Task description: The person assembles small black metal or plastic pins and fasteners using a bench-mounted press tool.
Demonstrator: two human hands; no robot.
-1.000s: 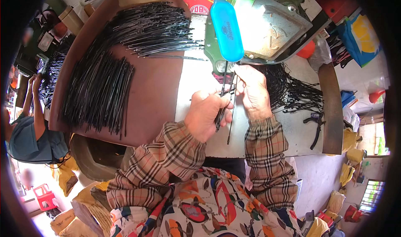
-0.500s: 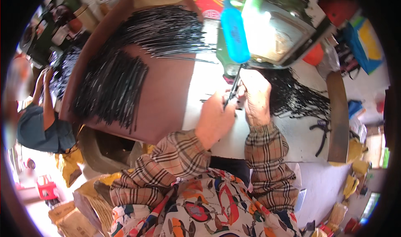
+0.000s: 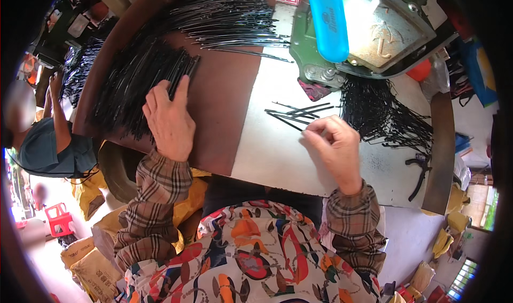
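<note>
My left hand (image 3: 172,120) lies over the near edge of a pile of thin black rods (image 3: 133,89) on the brown part of the table. Its fingers are apart, and the fingertips touch the rods. My right hand (image 3: 337,145) hovers over the white part, thumb and forefinger bent together in a pinch. Whatever is between those fingertips is too small to make out. Several short black rods (image 3: 296,114) lie loosely crossed just beyond the pinch. A green machine (image 3: 315,71) with a metal plate stands farther off, with a blue oval piece (image 3: 328,22) above it.
A second spread of black rods (image 3: 230,14) lies at the far left. Tangled black pieces (image 3: 379,113) heap up on the right, near a black curved tool (image 3: 418,177). A raised edge (image 3: 441,153) bounds the table's right. Another person (image 3: 51,143) works at far left.
My hands, earlier together at a black rod under the blue piece, have parted. The left went to the rod pile; the right came down to the white surface. The view has shifted.
</note>
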